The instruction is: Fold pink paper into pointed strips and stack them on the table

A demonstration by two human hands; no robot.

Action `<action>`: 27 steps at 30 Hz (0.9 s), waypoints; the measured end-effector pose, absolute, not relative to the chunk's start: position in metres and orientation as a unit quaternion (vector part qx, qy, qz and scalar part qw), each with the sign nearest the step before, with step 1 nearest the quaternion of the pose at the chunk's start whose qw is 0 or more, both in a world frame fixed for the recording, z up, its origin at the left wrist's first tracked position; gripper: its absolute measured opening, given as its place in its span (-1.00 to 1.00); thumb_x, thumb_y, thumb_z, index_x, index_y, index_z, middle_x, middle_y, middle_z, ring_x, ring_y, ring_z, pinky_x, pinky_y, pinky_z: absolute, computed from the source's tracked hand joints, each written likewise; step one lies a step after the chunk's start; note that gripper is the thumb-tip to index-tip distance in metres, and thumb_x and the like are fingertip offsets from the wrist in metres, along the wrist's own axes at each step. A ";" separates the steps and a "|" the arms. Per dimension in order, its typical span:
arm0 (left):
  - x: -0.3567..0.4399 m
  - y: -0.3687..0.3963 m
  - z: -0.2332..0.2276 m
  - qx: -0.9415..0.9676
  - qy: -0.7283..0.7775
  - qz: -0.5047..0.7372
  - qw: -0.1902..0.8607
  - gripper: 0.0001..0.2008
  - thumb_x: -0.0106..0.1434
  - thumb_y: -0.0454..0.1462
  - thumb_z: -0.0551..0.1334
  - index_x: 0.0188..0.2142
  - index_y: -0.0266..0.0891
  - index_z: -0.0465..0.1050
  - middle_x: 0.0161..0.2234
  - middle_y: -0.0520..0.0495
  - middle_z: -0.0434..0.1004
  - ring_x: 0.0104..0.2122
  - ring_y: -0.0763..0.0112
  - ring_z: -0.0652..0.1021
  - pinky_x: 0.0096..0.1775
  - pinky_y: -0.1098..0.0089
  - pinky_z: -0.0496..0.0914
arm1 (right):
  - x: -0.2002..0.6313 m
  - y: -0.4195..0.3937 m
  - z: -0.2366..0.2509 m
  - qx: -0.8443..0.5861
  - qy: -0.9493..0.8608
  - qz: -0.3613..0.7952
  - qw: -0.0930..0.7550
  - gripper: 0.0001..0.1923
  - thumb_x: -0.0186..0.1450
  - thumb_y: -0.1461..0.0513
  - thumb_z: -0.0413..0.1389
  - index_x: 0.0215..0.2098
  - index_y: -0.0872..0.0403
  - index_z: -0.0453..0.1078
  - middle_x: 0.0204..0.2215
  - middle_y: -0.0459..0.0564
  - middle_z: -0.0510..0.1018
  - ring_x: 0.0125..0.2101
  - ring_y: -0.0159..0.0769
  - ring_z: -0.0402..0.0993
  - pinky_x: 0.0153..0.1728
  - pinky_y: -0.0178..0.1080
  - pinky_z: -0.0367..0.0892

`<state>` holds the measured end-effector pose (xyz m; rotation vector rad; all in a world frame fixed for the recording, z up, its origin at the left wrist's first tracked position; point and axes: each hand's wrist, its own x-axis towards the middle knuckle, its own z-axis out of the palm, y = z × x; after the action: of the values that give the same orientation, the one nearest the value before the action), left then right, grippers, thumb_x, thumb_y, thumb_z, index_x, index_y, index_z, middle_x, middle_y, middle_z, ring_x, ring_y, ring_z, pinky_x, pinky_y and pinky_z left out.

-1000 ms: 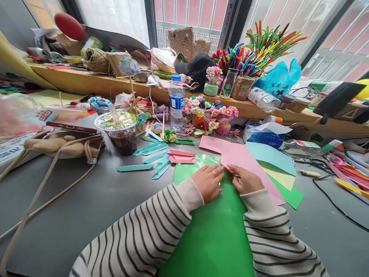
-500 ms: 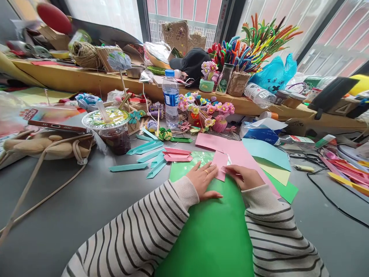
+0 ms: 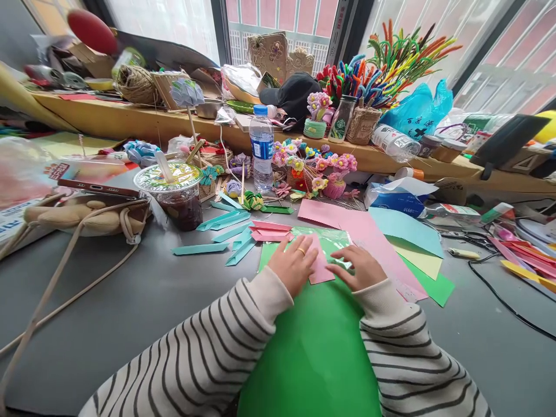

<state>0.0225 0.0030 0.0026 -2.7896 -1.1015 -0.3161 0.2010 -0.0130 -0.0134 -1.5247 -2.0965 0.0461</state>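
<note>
Both hands lie flat and spread, gripping nothing. The left hand (image 3: pixel 293 264), a ring on one finger, presses its fingers down on the left part of a small pink paper piece (image 3: pixel 320 270); the right hand (image 3: pixel 358 268) rests palm-down just beside it, fingertips touching the piece's right edge. The pink piece lies on a large green sheet (image 3: pixel 313 353) that curves toward the camera between two striped sleeves.

Under everything is a grey tabletop (image 3: pixel 130 307). To the right, touching the green sheet, spreads a fan of coloured paper sheets (image 3: pixel 391 237) in pink, light blue, yellow and green. Just beyond the left hand lie folded teal paper strips (image 3: pixel 226 231) and a folded pink shape (image 3: pixel 270 230). Further left stands a lidded plastic cup with a dark drink (image 3: pixel 178 200), and behind the strips a water bottle (image 3: pixel 262 149). A wooden ledge (image 3: pixel 130 121) under the windows is crowded with pipe cleaners (image 3: pixel 391 63), a twine ball (image 3: pixel 135 84) and small craft flowers (image 3: pixel 315 165).
</note>
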 end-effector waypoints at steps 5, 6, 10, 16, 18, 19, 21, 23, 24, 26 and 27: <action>0.017 0.009 -0.005 -0.918 -0.381 -0.077 0.082 -0.61 0.16 -0.14 -0.03 -0.10 -0.35 0.24 -0.10 -0.34 0.31 -0.04 0.12 0.28 -0.06 0.05 0.09 | 0.189 -0.013 -0.018 -0.567 -0.797 -0.007 0.210 -0.58 0.00 -0.02 0.06 -0.36 0.15 0.34 -0.45 0.09 0.37 -0.42 -0.18 0.29 -0.39 -0.14 0.27; 0.016 0.005 -0.006 -0.914 -0.386 -0.078 0.093 -0.60 0.16 -0.14 -0.03 -0.11 -0.37 0.24 -0.11 -0.36 0.32 -0.05 0.11 0.29 -0.06 0.05 0.08 | 0.189 -0.013 -0.017 -0.565 -0.800 -0.001 0.203 -0.58 0.00 -0.02 0.06 -0.34 0.15 0.34 -0.43 0.10 0.37 -0.39 -0.17 0.28 -0.37 -0.13 0.26; 0.008 -0.007 -0.001 -0.907 -0.392 -0.098 0.118 -0.73 0.13 -0.25 0.05 -0.19 -0.34 0.32 -0.31 -0.24 0.45 -0.26 0.22 0.44 -0.09 0.13 0.14 | 0.190 -0.013 -0.014 -0.562 -0.801 0.041 0.202 -0.67 0.06 0.10 0.06 -0.28 0.16 0.33 -0.37 0.10 0.37 -0.34 -0.17 0.27 -0.32 -0.13 0.25; 0.005 0.028 0.014 -0.927 -0.361 -0.095 0.031 -0.77 0.06 -0.40 0.11 -0.24 -0.30 0.33 -0.30 -0.18 0.42 -0.32 0.31 0.45 -0.30 0.32 0.31 | 0.191 -0.011 -0.013 -0.530 -0.810 0.113 0.223 -0.76 0.09 0.27 0.03 -0.24 0.14 0.30 -0.36 0.06 0.37 -0.31 -0.22 0.27 -0.27 -0.15 0.23; 0.007 0.040 0.016 -0.937 -0.342 -0.075 -0.010 -0.66 -0.01 -0.41 0.18 -0.17 -0.32 0.29 -0.17 -0.21 0.36 -0.22 0.31 0.42 -0.23 0.36 0.29 | 0.191 -0.012 -0.012 -0.526 -0.809 0.125 0.232 -0.74 0.09 0.29 0.03 -0.22 0.13 0.28 -0.35 0.06 0.37 -0.31 -0.23 0.27 -0.27 -0.14 0.23; 0.008 0.044 0.017 -0.939 -0.338 -0.058 -0.030 -0.65 -0.02 -0.39 0.19 -0.17 -0.32 0.29 -0.18 -0.19 0.37 -0.22 0.32 0.42 -0.24 0.38 0.29 | 0.191 -0.012 -0.011 -0.522 -0.809 0.131 0.237 -0.73 0.08 0.30 0.03 -0.22 0.13 0.26 -0.35 0.06 0.38 -0.32 -0.23 0.28 -0.28 -0.13 0.24; 0.008 0.047 0.019 -0.938 -0.340 -0.042 -0.042 -0.65 -0.01 -0.35 0.19 -0.17 -0.31 0.30 -0.21 -0.17 0.37 -0.24 0.31 0.42 -0.26 0.38 0.29 | 0.191 -0.013 -0.009 -0.516 -0.809 0.137 0.246 -0.73 0.07 0.31 0.03 -0.22 0.13 0.25 -0.36 0.05 0.38 -0.34 -0.24 0.29 -0.29 -0.14 0.24; 0.008 0.046 0.020 -0.935 -0.352 -0.032 -0.031 -0.69 0.00 -0.32 0.18 -0.20 -0.28 0.34 -0.25 -0.16 0.38 -0.26 0.28 0.42 -0.28 0.35 0.29 | 0.191 -0.013 -0.008 -0.516 -0.807 0.138 0.251 -0.72 0.06 0.31 0.04 -0.23 0.12 0.24 -0.36 0.04 0.39 -0.34 -0.24 0.30 -0.30 -0.14 0.24; 0.008 0.044 0.021 -0.933 -0.359 -0.030 -0.022 -0.72 0.00 -0.30 0.18 -0.22 -0.26 0.36 -0.26 -0.15 0.39 -0.26 0.26 0.41 -0.29 0.33 0.29 | 0.190 -0.013 -0.008 -0.519 -0.805 0.141 0.252 -0.72 0.05 0.31 0.04 -0.23 0.12 0.24 -0.36 0.05 0.39 -0.34 -0.24 0.30 -0.31 -0.14 0.25; 0.007 0.041 0.022 -0.931 -0.363 -0.026 -0.013 -0.75 0.02 -0.24 0.16 -0.26 -0.23 0.38 -0.27 -0.14 0.39 -0.24 0.22 0.40 -0.29 0.29 0.27 | 0.190 -0.013 -0.008 -0.527 -0.799 0.148 0.249 -0.71 0.04 0.30 0.05 -0.22 0.14 0.25 -0.35 0.06 0.39 -0.34 -0.23 0.30 -0.34 -0.16 0.26; 0.007 0.040 0.023 -0.932 -0.361 -0.026 -0.013 -0.72 0.02 -0.19 0.16 -0.26 -0.22 0.38 -0.27 -0.14 0.39 -0.23 0.21 0.39 -0.28 0.27 0.26 | 0.191 -0.012 -0.008 -0.530 -0.797 0.151 0.247 -0.70 0.04 0.30 0.05 -0.22 0.15 0.25 -0.35 0.06 0.39 -0.34 -0.23 0.30 -0.34 -0.16 0.26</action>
<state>0.0072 0.0398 0.0229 -2.9527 -1.1439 -0.0811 0.1906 -0.0123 -0.0076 -1.4454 -2.1740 0.4120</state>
